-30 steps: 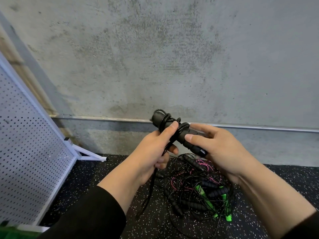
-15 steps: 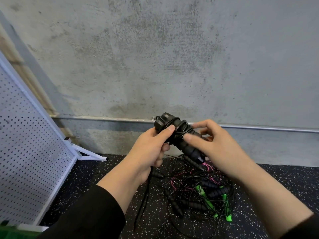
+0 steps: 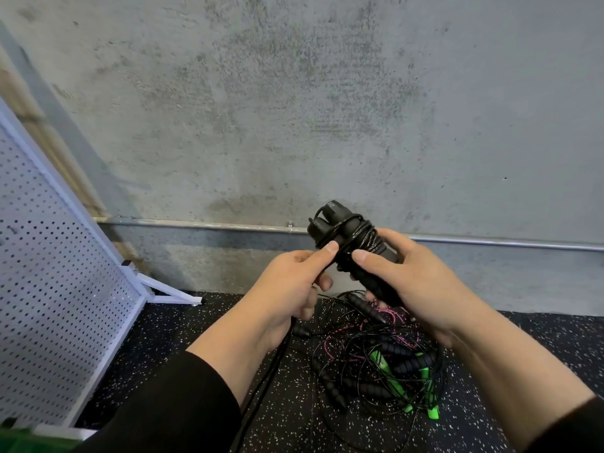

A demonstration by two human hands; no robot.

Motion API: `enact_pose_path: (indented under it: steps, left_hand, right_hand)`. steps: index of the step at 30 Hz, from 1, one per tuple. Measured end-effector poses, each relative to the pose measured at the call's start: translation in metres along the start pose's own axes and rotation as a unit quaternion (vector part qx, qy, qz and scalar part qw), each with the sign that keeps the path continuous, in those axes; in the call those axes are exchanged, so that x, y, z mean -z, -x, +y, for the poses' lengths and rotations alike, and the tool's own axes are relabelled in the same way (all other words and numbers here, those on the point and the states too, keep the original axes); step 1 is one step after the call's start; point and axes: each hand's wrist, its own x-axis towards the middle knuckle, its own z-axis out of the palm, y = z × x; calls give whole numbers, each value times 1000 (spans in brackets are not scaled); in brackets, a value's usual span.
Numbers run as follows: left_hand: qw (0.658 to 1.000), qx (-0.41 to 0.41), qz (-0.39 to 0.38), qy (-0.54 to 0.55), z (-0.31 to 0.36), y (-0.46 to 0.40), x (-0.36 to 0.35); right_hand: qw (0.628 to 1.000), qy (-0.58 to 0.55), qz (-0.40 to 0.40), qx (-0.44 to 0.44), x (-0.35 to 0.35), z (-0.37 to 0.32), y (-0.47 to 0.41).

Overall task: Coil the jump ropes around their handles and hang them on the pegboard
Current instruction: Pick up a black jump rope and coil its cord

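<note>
No readable text is showing anywhere you're looking: no labels, brands, numbers or signs on the handles (image 3: 346,237), pegboard (image 3: 49,273) or wall (image 3: 294,109).

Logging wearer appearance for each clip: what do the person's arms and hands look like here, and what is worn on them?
Both hands are bare: no gloves, rings, watch or wristbands show on the left hand or the right hand. Each arm wears a plain black long sleeve, the left sleeve ending partway up the forearm, the right sleeve visible only at the frame's lower corner. No logos or markings show.
</note>
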Motion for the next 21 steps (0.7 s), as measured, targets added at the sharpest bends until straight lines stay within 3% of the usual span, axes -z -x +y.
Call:
enact_pose_path:
  steps: [4, 10, 14, 17, 21]
  left_hand:
    - [998, 58, -23, 16, 0, 0, 0]
    - [994, 70, -31, 72, 0, -2, 0]
    - [994, 67, 0, 87, -4, 0, -3]
    - [994, 54, 27, 94, -7, -3, -1]
    - [996, 9, 34, 77, -5, -6, 3]
  right_hand:
    - [986, 138, 60, 66, 4, 8, -5]
    - [958, 264, 59, 96, -1, 22, -9]
    - [912, 374, 15, 167, -9, 25, -8]
    - [912, 371, -21, 172, -14, 26, -4]
    - [957, 259, -13, 133, -11, 18, -3]
